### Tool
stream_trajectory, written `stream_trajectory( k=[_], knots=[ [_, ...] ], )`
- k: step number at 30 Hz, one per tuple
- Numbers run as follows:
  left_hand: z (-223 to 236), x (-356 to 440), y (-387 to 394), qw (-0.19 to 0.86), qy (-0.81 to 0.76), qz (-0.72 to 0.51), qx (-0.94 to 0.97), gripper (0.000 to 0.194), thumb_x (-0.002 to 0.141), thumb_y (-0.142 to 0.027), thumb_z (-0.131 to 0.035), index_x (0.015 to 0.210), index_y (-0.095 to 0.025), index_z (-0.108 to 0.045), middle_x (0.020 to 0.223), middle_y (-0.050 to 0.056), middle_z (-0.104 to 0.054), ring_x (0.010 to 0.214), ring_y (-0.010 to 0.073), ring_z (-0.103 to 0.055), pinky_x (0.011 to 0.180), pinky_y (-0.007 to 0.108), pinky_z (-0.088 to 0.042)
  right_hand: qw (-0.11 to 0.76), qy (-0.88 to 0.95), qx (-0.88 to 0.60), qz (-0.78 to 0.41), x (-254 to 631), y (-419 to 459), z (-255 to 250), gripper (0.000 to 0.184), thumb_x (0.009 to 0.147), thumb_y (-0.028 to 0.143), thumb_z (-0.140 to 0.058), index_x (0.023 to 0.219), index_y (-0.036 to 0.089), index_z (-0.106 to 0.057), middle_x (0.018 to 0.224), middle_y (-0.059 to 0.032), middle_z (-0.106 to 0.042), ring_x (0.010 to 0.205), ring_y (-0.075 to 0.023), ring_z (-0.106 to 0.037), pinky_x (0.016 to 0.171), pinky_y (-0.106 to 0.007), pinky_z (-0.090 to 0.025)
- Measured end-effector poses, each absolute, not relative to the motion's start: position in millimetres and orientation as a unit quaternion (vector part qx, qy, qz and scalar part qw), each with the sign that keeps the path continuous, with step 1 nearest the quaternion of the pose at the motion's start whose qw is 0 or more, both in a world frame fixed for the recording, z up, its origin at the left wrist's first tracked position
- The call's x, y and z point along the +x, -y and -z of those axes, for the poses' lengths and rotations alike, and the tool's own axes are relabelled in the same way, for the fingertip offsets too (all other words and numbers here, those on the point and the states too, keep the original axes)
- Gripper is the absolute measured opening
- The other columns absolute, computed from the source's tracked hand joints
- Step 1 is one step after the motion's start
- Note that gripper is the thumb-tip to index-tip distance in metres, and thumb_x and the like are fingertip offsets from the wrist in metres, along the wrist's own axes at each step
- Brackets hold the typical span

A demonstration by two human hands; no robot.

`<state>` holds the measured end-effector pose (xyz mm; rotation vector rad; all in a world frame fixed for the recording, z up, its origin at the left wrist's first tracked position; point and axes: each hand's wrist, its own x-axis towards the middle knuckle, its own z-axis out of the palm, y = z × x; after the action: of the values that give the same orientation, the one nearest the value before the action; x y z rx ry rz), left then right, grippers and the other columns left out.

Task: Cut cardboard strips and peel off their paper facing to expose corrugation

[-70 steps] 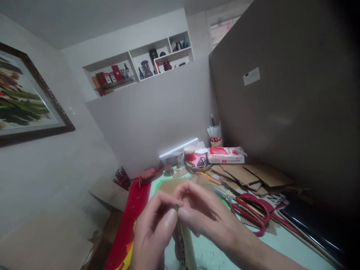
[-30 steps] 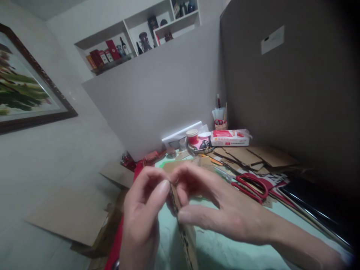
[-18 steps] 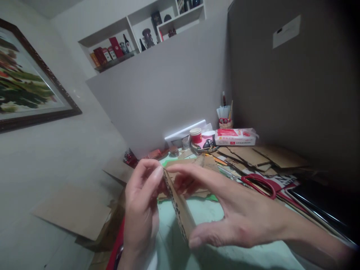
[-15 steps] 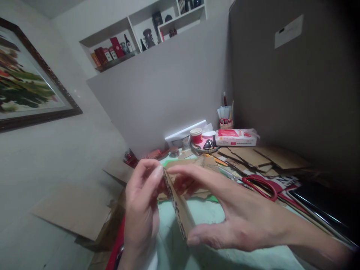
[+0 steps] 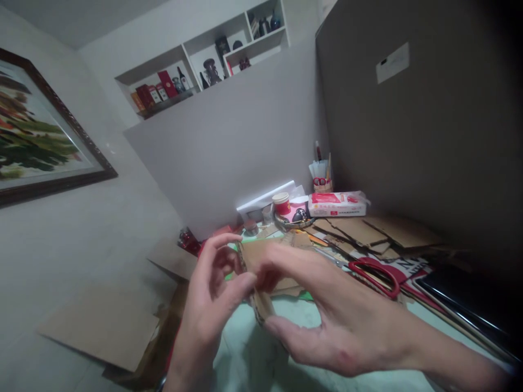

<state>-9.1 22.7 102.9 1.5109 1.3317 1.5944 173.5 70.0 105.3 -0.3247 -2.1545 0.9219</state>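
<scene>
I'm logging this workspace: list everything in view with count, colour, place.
held cardboard: 1, brown, between hands
large scissors: 1, red-handled, table's right
cardboard scraps: several, brown, table's right
glossy object: 1, black, far right
cup: 1, red, table's back
soft pack: 1, red-white, beside cup
pen holder: 1, tan, behind pack
clutter: uncounted, mixed, table's back
table: 1, pale green, beneath hands
panels: 2, grey, behind and right
framed picture: 1, multicoloured, left wall
wall shelf: 1, white, above, holding bottles, boxes
cardboard sheets: several, brown, lower left
left hand: 1, bare, touching held cardboard
right hand: 1, bare, touching held cardboard
</scene>
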Motion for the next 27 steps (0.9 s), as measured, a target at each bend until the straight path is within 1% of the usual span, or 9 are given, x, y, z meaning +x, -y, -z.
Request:
stream_trajectory(
  k=[3,8,10,14,20,22,24,25,27],
  knots=[
    [-106.1,-9.3,-22.2,0.325,-0.489,-0.583,0.562,0.040,0.082,-0.033,-0.075,0.118,-0.029,-0.058,0.100,0.000,-0.061,0.086,0.0143,-0.057,0.077,0.023,-0.047,0.387,0.844,-0.129,-0.347,171.8,-69.5,-104.5,0.013,0.083,0.015,-0.062,0.089,0.021,-0.053,0.098,-0.0021,-0.060,0.089,-0.0178,-0.055,0.079,-0.031,-0.048],
    [-110.5,0.4,-21.8,0.388,-0.476,-0.585,0.530,0.039,0.088,-0.032,-0.070,0.120,-0.030,-0.048,0.073,-0.006,-0.064,0.054,0.0095,-0.057,0.054,0.019,-0.046,0.397,0.846,-0.123,-0.334,168.6,-70.7,-104.2,0.015,0.083,0.006,-0.055,0.084,0.020,-0.051,0.091,-0.0011,-0.060,0.082,-0.0161,-0.055,0.076,-0.030,-0.046],
    [-110.0,2.4,-23.5,0.386,-0.474,-0.600,0.517,0.041,0.086,-0.032,-0.072,0.118,-0.029,-0.047,0.075,-0.005,-0.066,0.050,0.0085,-0.057,0.053,0.020,-0.049,0.401,0.844,-0.120,-0.336,167.3,-71.3,-104.1,0.016,0.084,0.004,-0.054,0.083,0.020,-0.050,0.087,-0.0004,-0.059,0.078,-0.0153,-0.054,0.074,-0.029,-0.045],
    [-109.0,2.8,-26.4,0.389,-0.471,-0.628,0.482,0.042,0.082,-0.030,-0.077,0.115,-0.027,-0.051,0.085,-0.002,-0.070,0.058,0.0063,-0.064,0.059,0.016,-0.052,0.413,0.842,-0.117,-0.326,165.5,-71.2,-102.0,0.022,0.082,0.001,-0.054,0.081,0.021,-0.045,0.080,0.0022,-0.053,0.072,-0.0129,-0.047,0.070,-0.027,-0.041],
    [-108.9,3.1,-26.5,0.371,-0.492,-0.618,0.488,0.042,0.085,-0.032,-0.075,0.120,-0.027,-0.051,0.079,-0.004,-0.067,0.061,0.0077,-0.062,0.058,0.016,-0.051,0.431,0.845,-0.105,-0.299,165.2,-70.7,-98.5,0.018,0.085,0.002,-0.049,0.081,0.019,-0.046,0.081,0.0009,-0.052,0.071,-0.0127,-0.046,0.067,-0.027,-0.040],
    [-108.2,3.9,-26.6,0.368,-0.493,-0.616,0.492,0.045,0.087,-0.032,-0.072,0.126,-0.027,-0.050,0.072,-0.006,-0.063,0.058,0.0078,-0.060,0.058,0.016,-0.051,0.434,0.843,-0.104,-0.301,165.0,-71.8,-98.6,0.017,0.087,0.004,-0.048,0.081,0.019,-0.047,0.082,0.0003,-0.053,0.072,-0.0134,-0.047,0.067,-0.028,-0.040],
    [-107.9,5.0,-25.6,0.371,-0.482,-0.625,0.489,0.051,0.085,-0.029,-0.073,0.130,-0.029,-0.049,0.071,-0.007,-0.060,0.055,0.0064,-0.057,0.057,0.015,-0.049,0.438,0.838,-0.103,-0.308,164.6,-73.2,-99.1,0.017,0.088,0.005,-0.048,0.080,0.020,-0.047,0.082,0.0003,-0.054,0.073,-0.0139,-0.048,0.067,-0.028,-0.040],
    [-108.2,5.7,-24.3,0.371,-0.477,-0.632,0.486,0.051,0.083,-0.028,-0.075,0.128,-0.031,-0.050,0.072,-0.008,-0.059,0.054,0.0058,-0.057,0.055,0.014,-0.047,0.441,0.836,-0.103,-0.311,164.3,-73.7,-99.3,0.017,0.087,0.005,-0.048,0.080,0.021,-0.047,0.082,0.0005,-0.054,0.073,-0.0141,-0.048,0.067,-0.028,-0.040],
    [-109.7,6.8,-19.9,0.356,-0.482,-0.635,0.488,0.043,0.077,-0.028,-0.081,0.112,-0.029,-0.057,0.073,-0.007,-0.060,0.055,0.0058,-0.057,0.052,0.013,-0.044,0.451,0.827,-0.107,-0.318,163.8,-74.4,-99.4,0.018,0.086,0.004,-0.049,0.080,0.021,-0.046,0.080,0.0014,-0.053,0.072,-0.0139,-0.048,0.067,-0.028,-0.040]
  ],
)
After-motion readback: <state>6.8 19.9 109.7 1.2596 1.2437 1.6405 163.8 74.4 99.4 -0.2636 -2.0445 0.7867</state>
